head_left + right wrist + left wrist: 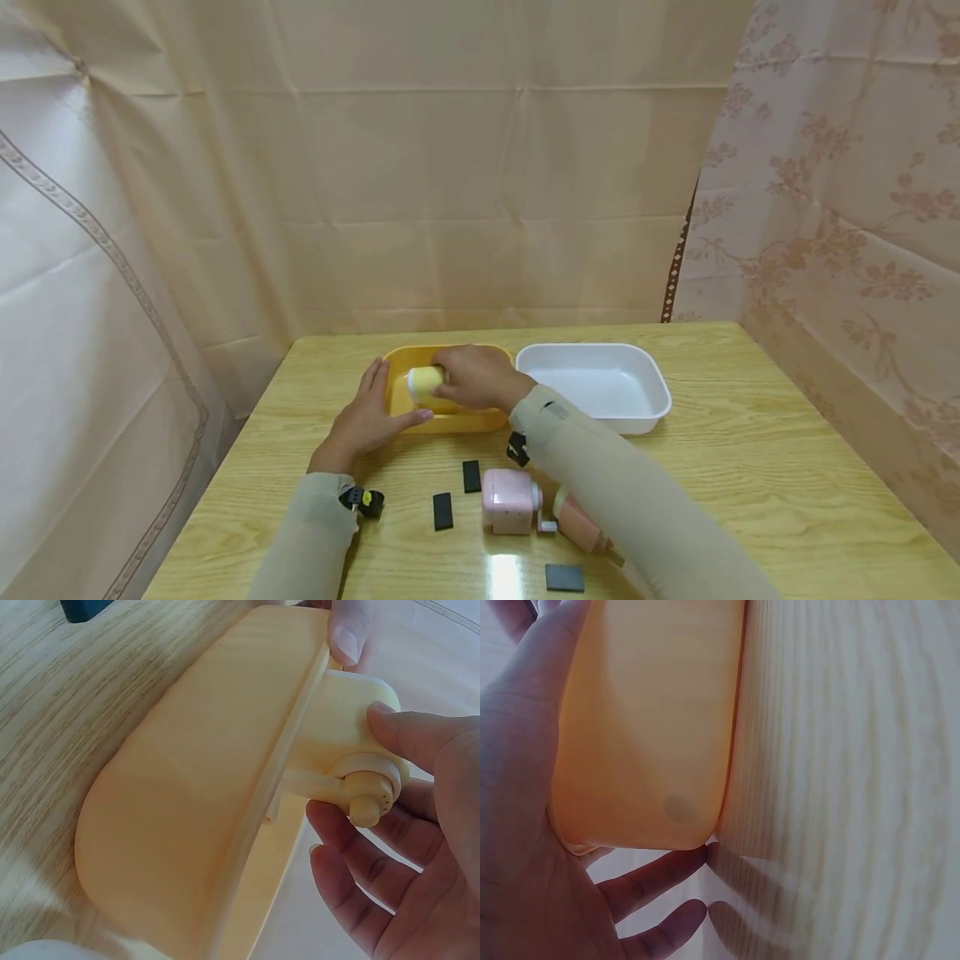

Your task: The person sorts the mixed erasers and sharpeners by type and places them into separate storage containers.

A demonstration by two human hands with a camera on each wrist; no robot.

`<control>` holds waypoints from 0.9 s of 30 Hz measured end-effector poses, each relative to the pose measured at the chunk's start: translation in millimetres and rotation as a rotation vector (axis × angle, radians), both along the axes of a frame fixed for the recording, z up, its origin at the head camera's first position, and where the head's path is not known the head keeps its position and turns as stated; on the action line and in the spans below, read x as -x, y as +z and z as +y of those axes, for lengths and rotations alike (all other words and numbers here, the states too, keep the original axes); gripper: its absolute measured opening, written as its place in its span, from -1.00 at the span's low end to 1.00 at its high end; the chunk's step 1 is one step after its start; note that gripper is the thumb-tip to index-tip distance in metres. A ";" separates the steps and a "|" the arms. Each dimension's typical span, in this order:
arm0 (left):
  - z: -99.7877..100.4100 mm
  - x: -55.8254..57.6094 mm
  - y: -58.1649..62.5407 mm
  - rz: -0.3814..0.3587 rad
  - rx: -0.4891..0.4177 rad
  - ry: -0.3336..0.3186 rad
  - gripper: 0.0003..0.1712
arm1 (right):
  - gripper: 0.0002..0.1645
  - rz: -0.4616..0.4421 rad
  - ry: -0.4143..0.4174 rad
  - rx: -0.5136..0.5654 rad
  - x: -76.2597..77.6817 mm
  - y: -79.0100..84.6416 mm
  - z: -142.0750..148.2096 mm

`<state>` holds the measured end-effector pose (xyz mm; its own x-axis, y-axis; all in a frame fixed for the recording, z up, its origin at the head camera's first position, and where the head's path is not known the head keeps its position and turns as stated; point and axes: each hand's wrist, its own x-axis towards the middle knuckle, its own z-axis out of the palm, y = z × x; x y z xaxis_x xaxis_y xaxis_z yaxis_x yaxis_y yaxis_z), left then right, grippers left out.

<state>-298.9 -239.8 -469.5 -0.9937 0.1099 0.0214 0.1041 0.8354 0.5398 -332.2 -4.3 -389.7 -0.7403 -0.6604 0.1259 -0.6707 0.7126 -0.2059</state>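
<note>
My right hand (480, 377) grips a yellow hand-crank pencil sharpener (425, 382) over the orange tray (450, 425). In the right wrist view the thumb lies on the body of the sharpener (341, 712), and its crank knob (365, 810) points out between thumb and fingers. The sharpener's far part is hidden behind the tray's rim. My left hand (365, 421) holds the tray's left end, thumb over the near rim and fingers around the outside. From the left wrist, the fingers (656, 881) show bent around the tray's corner.
A white tray (592, 387) stands right of the orange one. Nearer lie a pink crank sharpener (508, 500) and a salmon-coloured item (577, 521) partly under my right sleeve. Small black blocks (471, 477) and a dark grey block (564, 577) lie around them. Curtains hang behind and at both sides.
</note>
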 end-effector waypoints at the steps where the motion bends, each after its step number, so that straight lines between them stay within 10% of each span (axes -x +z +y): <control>1: -0.2 0.0 -0.1 0.002 -0.002 -0.001 0.60 | -0.54 -0.003 0.002 0.001 -0.3 -0.1 -0.9; 27: 0.3 -2.4 2.5 0.011 -0.022 -0.014 0.63 | -0.48 -0.039 0.024 0.015 0.6 -9.6 -10.1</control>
<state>-296.5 -239.5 -467.0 -0.9918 0.1229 0.0344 0.1211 0.8218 0.5567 -332.8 -14.4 -399.3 -0.7286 -0.6764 0.1077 -0.6790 0.6929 -0.2426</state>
